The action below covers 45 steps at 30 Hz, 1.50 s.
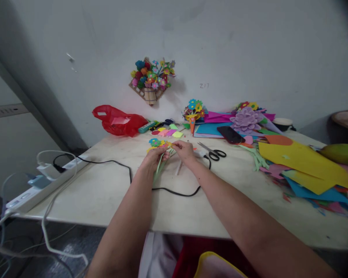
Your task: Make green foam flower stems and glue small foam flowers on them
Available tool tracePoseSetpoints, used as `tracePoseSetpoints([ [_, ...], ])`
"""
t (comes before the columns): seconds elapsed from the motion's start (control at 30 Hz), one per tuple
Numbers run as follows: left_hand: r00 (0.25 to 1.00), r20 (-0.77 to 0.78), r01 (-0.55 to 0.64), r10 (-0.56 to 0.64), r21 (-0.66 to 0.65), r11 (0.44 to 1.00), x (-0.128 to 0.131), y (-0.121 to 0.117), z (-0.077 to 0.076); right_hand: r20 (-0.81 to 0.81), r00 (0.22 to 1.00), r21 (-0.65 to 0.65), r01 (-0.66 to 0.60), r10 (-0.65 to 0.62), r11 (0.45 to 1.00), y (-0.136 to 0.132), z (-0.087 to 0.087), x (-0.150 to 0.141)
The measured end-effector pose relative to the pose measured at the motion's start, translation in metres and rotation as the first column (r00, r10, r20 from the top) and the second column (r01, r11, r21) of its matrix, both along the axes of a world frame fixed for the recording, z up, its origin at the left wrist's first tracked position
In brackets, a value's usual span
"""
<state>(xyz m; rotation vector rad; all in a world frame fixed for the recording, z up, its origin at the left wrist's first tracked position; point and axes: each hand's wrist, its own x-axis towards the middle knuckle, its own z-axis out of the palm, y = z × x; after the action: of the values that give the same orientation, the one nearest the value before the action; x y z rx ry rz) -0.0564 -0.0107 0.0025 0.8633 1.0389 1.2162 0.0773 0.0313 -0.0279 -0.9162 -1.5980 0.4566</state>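
Both my hands meet over the middle of a pale table (pixel 104 193). My left hand (pixel 155 156) is closed round a bunch of green paper stems (pixel 159 170) topped with small blue and yellow paper flowers (pixel 156 143). My right hand (pixel 185 150) pinches at the top of the same bunch, fingers pressed together beside the flower heads. The stems hang down and toward me from my left hand.
Black-handled scissors (pixel 214 153) and a black cable (pixel 168 190) lie close by. Coloured foam sheets (pixel 301 160) pile up at the right, with a phone (pixel 230 134) and a purple paper flower (pixel 246 119). A red bag (pixel 118 120) sits at the back, a power strip (pixel 43 181) at the left edge.
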Motion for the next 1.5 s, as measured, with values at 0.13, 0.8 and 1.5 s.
tracePoseSetpoints([
  [0.13, 1.0, 0.019, -0.007, 0.007, -0.008, 1.0, 0.0, 0.0, 0.0, 0.002, 1.0, 0.002, -0.01, 0.01, 1.0, 0.001, -0.001, 0.0],
  [0.8, 1.0, 0.021, 0.003, -0.004, 0.008, 1.0, -0.002, 0.004, -0.005, 0.073, 0.997, 0.006, -0.025, 0.025, 1.0, 0.0, -0.002, -0.001],
  [1.5, 0.998, -0.005, 0.066, -0.066, 0.182, 0.981, -0.002, -0.002, -0.006, 0.294, 0.949, 0.234, 0.041, -0.111, 0.971, -0.004, 0.006, 0.009],
])
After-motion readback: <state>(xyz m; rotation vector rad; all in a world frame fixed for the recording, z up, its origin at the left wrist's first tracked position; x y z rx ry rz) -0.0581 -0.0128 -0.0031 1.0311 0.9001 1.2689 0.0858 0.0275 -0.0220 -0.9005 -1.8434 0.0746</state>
